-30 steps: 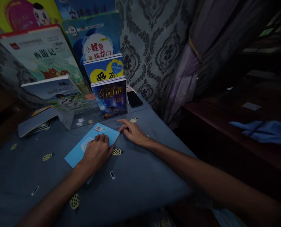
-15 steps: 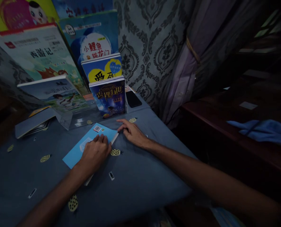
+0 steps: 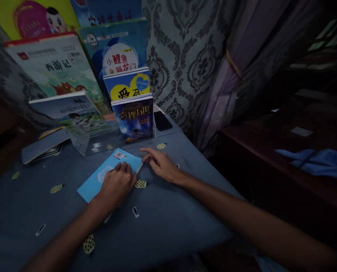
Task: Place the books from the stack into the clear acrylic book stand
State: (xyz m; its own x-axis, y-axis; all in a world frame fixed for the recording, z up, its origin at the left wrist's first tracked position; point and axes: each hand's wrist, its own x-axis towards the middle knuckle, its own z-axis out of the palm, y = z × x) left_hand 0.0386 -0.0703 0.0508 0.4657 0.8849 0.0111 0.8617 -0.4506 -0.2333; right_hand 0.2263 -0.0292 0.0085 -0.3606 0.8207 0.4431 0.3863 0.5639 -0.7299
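Note:
A light-blue book (image 3: 93, 183) lies closed on the cloth, barcode side up, with white page edges along its right side. My left hand (image 3: 117, 181) is on top of it, fingers close together and bent over the cover, its thumb by the page edge. At the book's upper right corner is my right hand (image 3: 162, 164). Its index finger points out past the corner, and another bent fingertip touches the corner or rests very close to it. The right fingers are apart, with nothing visible between them.
Children's books stand in tiers behind, with a dark-blue book (image 3: 134, 119) in front in a clear stand (image 3: 80, 145). A black phone (image 3: 162, 121) lies right of it. More books (image 3: 43, 147) lie left. The grey tablecloth (image 3: 168, 223) ends at right; beyond is blue cloth (image 3: 318, 162).
The whole view has shifted slightly, so everything sits a little further right and lower. Both hands stay at the blue book in nearly the same pose.

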